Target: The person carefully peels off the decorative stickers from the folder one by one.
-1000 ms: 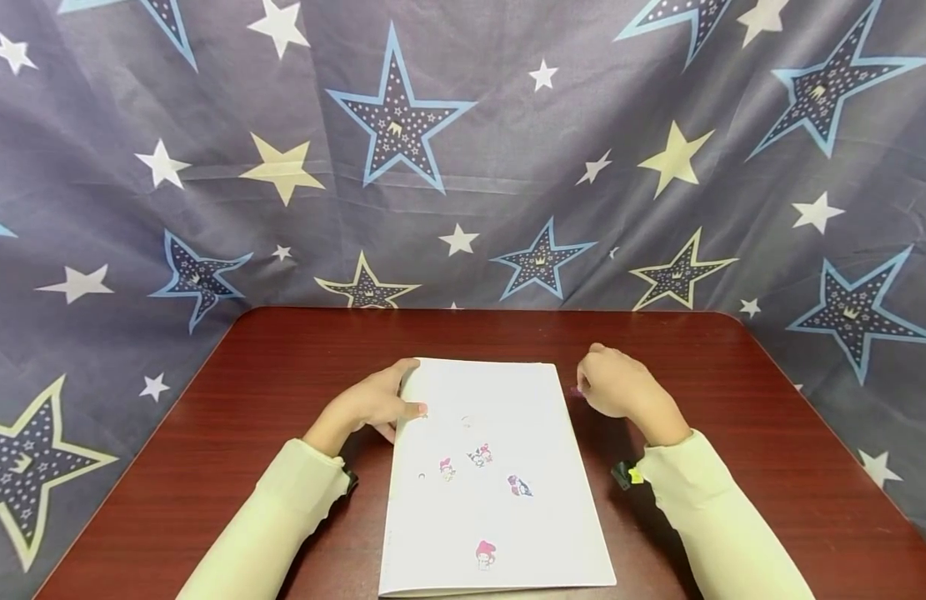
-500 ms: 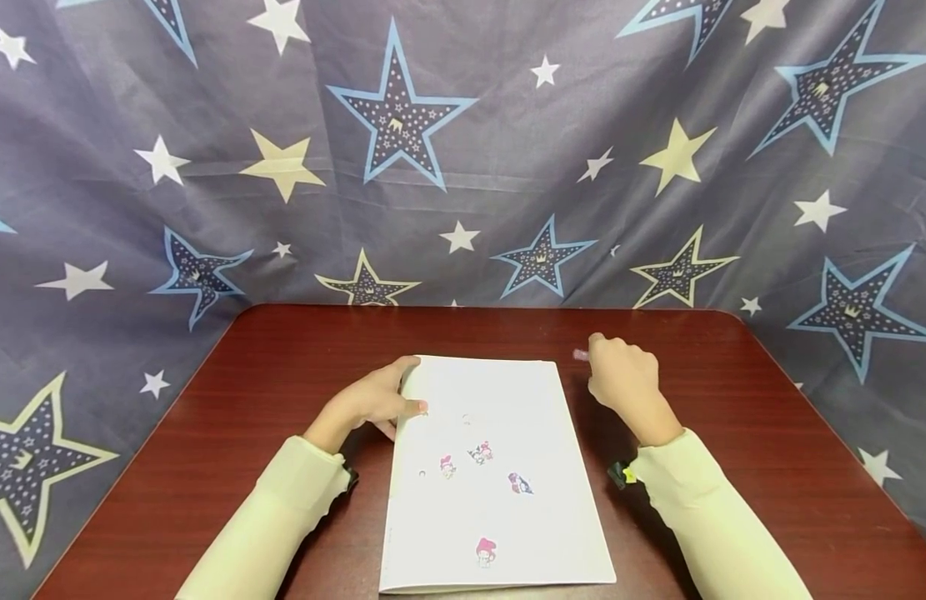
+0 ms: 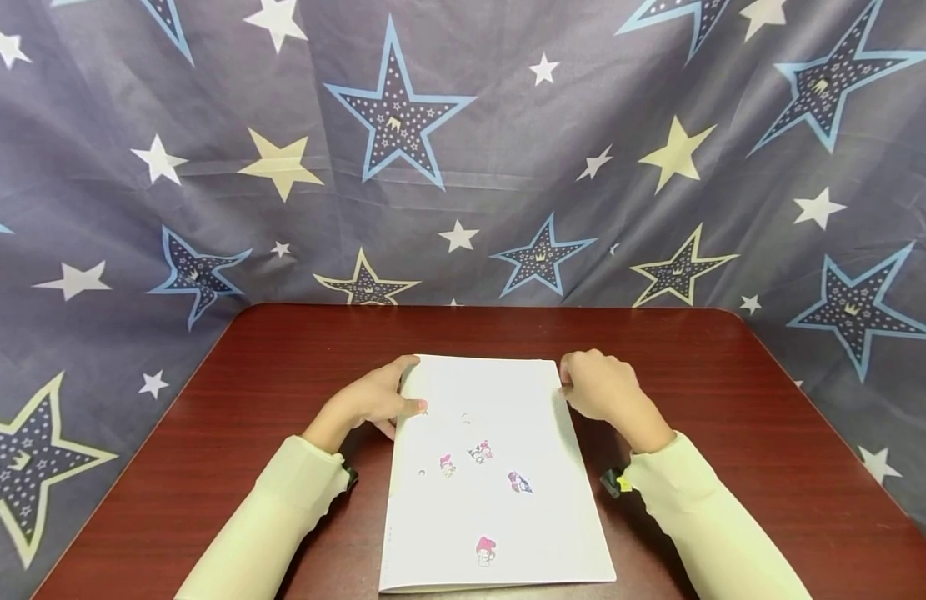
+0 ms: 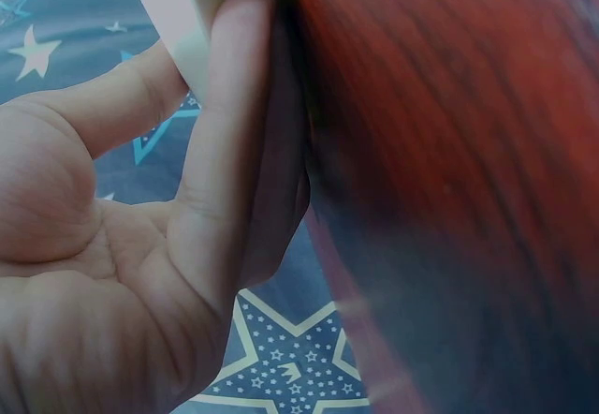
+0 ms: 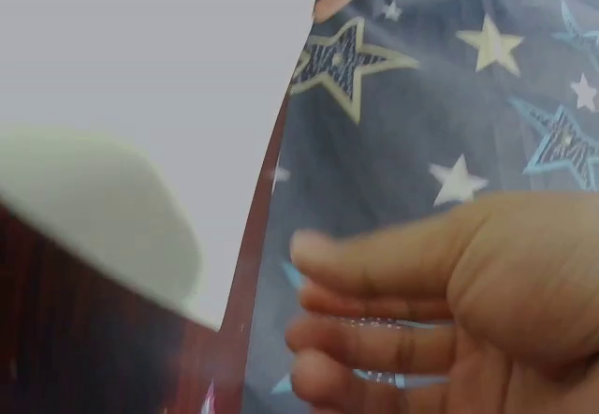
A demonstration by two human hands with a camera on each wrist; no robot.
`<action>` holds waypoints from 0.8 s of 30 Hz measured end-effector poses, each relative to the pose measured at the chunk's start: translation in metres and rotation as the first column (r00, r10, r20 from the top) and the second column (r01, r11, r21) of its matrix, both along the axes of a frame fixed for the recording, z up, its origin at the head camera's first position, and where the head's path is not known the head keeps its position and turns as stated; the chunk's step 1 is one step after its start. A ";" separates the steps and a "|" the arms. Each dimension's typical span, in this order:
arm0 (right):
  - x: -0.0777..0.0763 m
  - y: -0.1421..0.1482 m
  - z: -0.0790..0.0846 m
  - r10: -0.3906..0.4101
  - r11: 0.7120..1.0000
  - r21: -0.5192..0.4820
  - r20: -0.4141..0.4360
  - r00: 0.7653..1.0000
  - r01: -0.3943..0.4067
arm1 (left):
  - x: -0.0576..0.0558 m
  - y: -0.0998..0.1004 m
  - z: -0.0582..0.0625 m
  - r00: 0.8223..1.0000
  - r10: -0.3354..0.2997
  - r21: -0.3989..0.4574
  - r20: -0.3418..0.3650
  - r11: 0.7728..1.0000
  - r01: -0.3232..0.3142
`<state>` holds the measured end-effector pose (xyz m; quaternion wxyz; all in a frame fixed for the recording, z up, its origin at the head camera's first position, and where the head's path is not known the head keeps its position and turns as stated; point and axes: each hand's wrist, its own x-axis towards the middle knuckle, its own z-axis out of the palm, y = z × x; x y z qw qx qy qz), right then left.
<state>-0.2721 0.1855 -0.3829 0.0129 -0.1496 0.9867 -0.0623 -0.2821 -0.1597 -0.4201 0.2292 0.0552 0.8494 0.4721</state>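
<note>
A white booklet (image 3: 500,500) with small cartoon stickers (image 3: 481,453) on its cover lies in the middle of the table. At its upper left edge, my left hand (image 3: 372,398) holds it, thumb on the cover and fingers along the side. The left wrist view has the booklet's edge (image 4: 178,21) between thumb and fingers. Beside the upper right edge is my right hand (image 3: 601,385); in the right wrist view its fingers (image 5: 374,264) are loosely bent, with nothing visible between them. A small pink thing (image 5: 208,401), mostly cut off, shows at the bottom of that view.
The red-brown wooden table (image 3: 297,350) extends around the booklet. Behind it hangs a grey curtain (image 3: 500,158) with stars. Dark bands sit at both wrists, the right one (image 3: 614,482) with a yellow mark.
My right hand first went up and away from the booklet, then came back left to its upper right edge. The pinkish thing beside it is out of the head view now. The left hand stays put.
</note>
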 end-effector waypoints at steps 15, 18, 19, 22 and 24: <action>0.046 -0.046 0.003 0.341 0.937 0.042 0.103 0.934 -0.347 | 0.000 -0.001 -0.001 1.000 -0.001 0.006 0.001 1.000 0.001; 0.054 -0.051 0.002 0.385 0.915 0.069 0.133 0.913 -0.396 | -0.001 -0.002 -0.001 1.000 -0.001 0.009 0.005 1.000 0.001; 0.056 -0.053 0.002 0.389 0.912 0.081 0.142 0.910 -0.402 | -0.001 -0.002 -0.001 1.000 -0.001 0.011 0.006 1.000 0.001; 0.062 -0.057 0.001 0.377 0.911 0.114 0.161 0.912 -0.397 | -0.002 -0.002 -0.002 1.000 -0.003 0.012 0.005 1.000 0.003; 0.065 -0.059 0.001 0.365 0.911 0.134 0.175 0.914 -0.390 | -0.002 -0.002 -0.003 1.000 -0.006 0.010 0.002 1.000 0.006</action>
